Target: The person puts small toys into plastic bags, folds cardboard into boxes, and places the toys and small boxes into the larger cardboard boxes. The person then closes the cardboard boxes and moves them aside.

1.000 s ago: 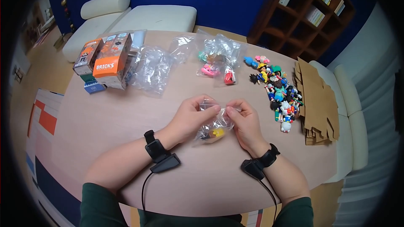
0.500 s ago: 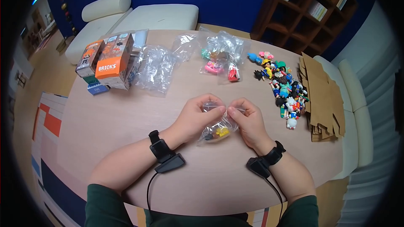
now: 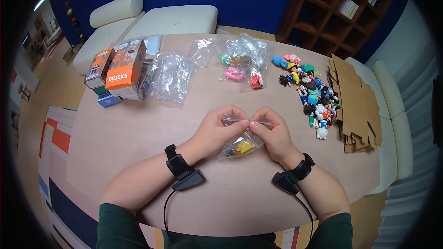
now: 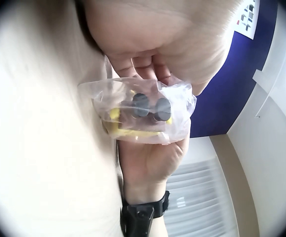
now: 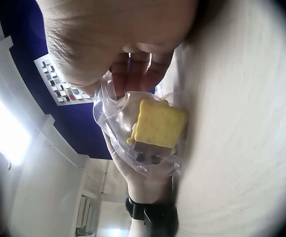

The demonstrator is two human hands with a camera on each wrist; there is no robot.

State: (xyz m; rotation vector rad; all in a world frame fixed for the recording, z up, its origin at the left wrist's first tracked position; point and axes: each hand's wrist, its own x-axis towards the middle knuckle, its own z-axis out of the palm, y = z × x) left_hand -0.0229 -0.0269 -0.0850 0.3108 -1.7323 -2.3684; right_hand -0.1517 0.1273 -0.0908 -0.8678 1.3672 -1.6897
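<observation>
Both hands hold a small clear zip bag (image 3: 235,150) by its top edge, over the near middle of the table. My left hand (image 3: 217,129) pinches the edge between thumb and fingers. Close beside it, my right hand (image 3: 273,136) pinches the same edge, the two thumb tips almost meeting. Inside the bag lies a figurine (image 5: 160,123) with a square yellow body, a brown lower part and dark feet. The left wrist view shows the soles of its two dark feet (image 4: 152,107) through the plastic.
To the right lies a heap of small figurines (image 3: 314,96), beside flattened cardboard (image 3: 357,106). Further back are bagged figurines (image 3: 242,71) and crumpled clear bags (image 3: 170,78). An orange bricks box (image 3: 124,71) stands with other boxes at the back left of the table (image 3: 134,133).
The thumbs have drawn slightly closer together along the bag's top edge. The head view has shifted a little; both hands keep their pinch.
</observation>
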